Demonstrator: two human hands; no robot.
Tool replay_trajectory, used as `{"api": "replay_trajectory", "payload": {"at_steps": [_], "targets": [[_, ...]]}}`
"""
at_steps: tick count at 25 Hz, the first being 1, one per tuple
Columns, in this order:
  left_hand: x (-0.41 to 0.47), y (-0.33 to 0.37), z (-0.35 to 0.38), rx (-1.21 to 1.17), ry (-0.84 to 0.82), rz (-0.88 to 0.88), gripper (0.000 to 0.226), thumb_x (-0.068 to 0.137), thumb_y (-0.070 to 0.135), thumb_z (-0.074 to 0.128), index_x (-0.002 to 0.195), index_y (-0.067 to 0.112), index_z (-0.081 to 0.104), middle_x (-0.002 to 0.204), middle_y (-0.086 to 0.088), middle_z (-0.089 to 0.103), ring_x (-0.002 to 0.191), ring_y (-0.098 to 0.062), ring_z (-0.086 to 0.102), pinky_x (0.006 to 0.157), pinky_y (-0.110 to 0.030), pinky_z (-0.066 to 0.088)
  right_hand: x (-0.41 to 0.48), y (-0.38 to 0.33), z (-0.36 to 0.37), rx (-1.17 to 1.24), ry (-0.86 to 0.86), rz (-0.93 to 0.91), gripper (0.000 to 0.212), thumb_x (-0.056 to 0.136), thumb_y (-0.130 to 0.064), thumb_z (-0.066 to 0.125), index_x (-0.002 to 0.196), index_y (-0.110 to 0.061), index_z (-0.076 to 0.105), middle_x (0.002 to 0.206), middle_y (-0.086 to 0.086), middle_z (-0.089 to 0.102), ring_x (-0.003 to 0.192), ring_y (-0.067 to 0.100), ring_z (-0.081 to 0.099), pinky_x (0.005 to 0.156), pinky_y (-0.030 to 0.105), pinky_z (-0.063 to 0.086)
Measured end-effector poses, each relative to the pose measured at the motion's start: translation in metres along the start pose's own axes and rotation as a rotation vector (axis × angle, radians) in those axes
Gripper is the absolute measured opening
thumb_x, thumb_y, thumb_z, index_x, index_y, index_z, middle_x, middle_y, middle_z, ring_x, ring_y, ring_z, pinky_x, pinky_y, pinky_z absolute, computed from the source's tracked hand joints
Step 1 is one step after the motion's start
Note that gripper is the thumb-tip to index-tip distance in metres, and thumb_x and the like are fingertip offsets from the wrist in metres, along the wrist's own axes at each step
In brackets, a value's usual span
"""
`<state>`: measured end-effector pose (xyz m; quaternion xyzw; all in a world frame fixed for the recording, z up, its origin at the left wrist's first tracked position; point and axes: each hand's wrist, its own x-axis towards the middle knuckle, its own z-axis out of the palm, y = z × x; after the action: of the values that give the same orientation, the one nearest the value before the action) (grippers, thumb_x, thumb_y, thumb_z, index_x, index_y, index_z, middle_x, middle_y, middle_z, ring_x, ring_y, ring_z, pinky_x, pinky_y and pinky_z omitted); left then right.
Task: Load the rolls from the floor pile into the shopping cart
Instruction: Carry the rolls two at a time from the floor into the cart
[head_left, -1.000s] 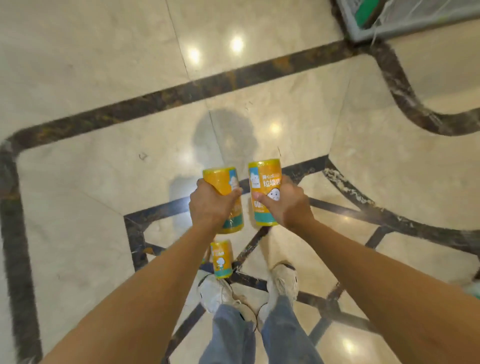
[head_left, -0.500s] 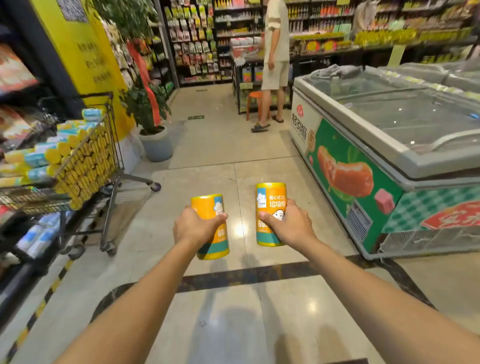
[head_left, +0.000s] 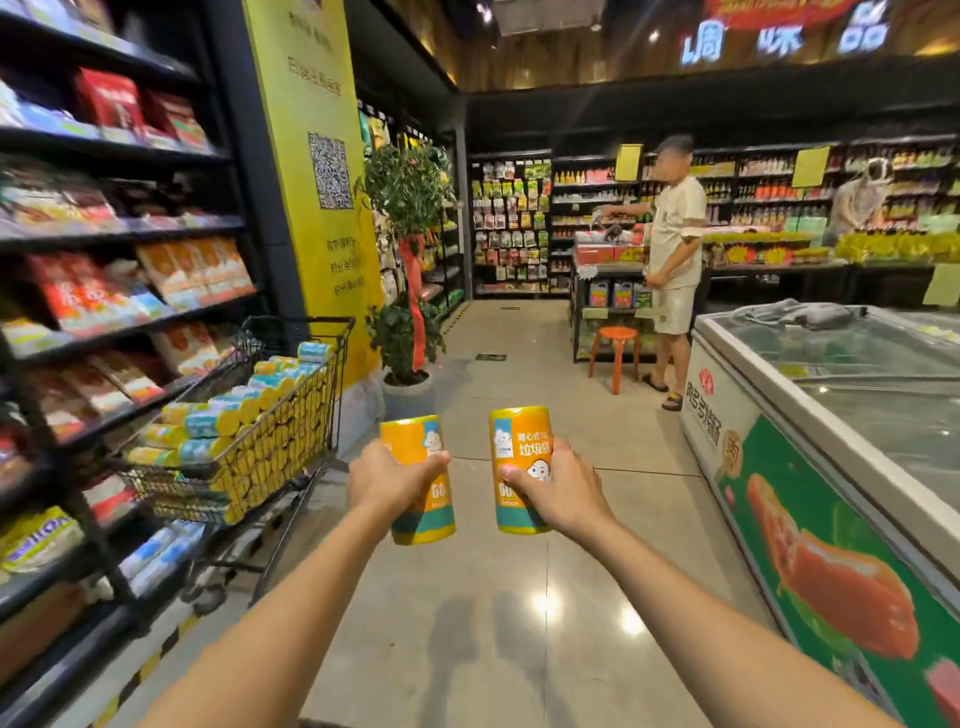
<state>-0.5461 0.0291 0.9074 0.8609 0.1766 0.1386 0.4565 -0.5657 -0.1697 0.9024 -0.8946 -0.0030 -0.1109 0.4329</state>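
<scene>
1. The left grip (head_left: 389, 475) is clenched round the lower half of the left roll (head_left: 413, 436), thumb across the label. The right grip (head_left: 563, 491) clasps the right roll (head_left: 519, 431) the same way.
2. Both rolls stand upright, side by side but not touching, held out ahead of the body. One per grip probably means two go in on each trip, and a hold low on the body leaves the top free to lead into the basket.
3. Each roll is a stubby cylinder in glossy orange-yellow wrap with a teal band near the base, a white cartoon figure and print. It looks light and easy to hold one-handed.
4. The shopping cart (head_left: 291, 436) stands ahead to the left, beside the shelves (head_left: 104, 228), well apart from the carried rolls. It is heaped above its rim with matching stacked rolls (head_left: 249, 410) lying on their sides, so new ones likely go on top and might tumble.
5. The floor pile is not in view; a chest freezer (head_left: 831, 415) lines the right.
</scene>
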Motion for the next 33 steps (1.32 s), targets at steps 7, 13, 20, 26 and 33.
{"api": "replay_trajectory", "payload": {"at_steps": [7,13,20,26,33], "targets": [[0.07,0.025,-0.014,0.019,0.137,-0.064,0.051,0.075,0.052,0.074,0.104,0.013,0.058,0.098,-0.003,0.063,0.082,-0.017,0.057,0.061,-0.025,0.041,0.103,-0.035,0.036,0.017,-0.186,-0.117,0.06,0.081,-0.052,0.068,0.124,-0.017,0.046,0.12,0.004,0.061,0.104,0.021,0.061,0.09,0.039,0.052],[0.168,-0.01,-0.012,0.032,0.231,-0.139,0.055,0.071,0.058,0.074,0.104,0.015,0.061,0.101,-0.003,0.067,0.087,-0.019,0.062,0.063,-0.028,0.045,0.194,-0.052,0.115,0.055,-0.307,-0.194,0.054,0.082,-0.05,0.067,0.123,-0.02,0.047,0.12,0.002,0.061,0.104,0.018,0.061,0.087,0.033,0.05],[0.336,-0.038,-0.027,-0.048,0.29,-0.166,0.031,0.074,0.047,0.076,0.072,0.021,0.059,0.082,-0.001,0.067,0.078,-0.021,0.062,0.066,-0.029,0.045,0.346,-0.109,0.229,0.064,-0.386,-0.306,0.043,0.082,-0.044,0.069,0.115,-0.02,0.053,0.115,0.002,0.064,0.103,0.02,0.06,0.074,0.025,0.04],[0.491,-0.07,-0.046,-0.081,0.355,-0.239,0.059,0.059,0.071,0.073,0.081,0.018,0.058,0.089,-0.006,0.069,0.084,-0.027,0.066,0.072,-0.04,0.056,0.473,-0.151,0.333,0.14,-0.444,-0.308,0.049,0.081,-0.047,0.07,0.119,-0.021,0.053,0.112,0.0,0.065,0.103,0.02,0.061,0.086,0.035,0.05],[0.673,-0.119,-0.054,-0.102,0.47,-0.307,0.048,0.068,0.055,0.078,0.084,0.014,0.059,0.086,-0.004,0.066,0.082,-0.023,0.063,0.074,-0.04,0.054,0.625,-0.19,0.486,0.147,-0.54,-0.377,0.044,0.078,-0.049,0.072,0.111,-0.026,0.054,0.105,-0.004,0.065,0.099,0.017,0.061,0.084,0.034,0.05]]}}
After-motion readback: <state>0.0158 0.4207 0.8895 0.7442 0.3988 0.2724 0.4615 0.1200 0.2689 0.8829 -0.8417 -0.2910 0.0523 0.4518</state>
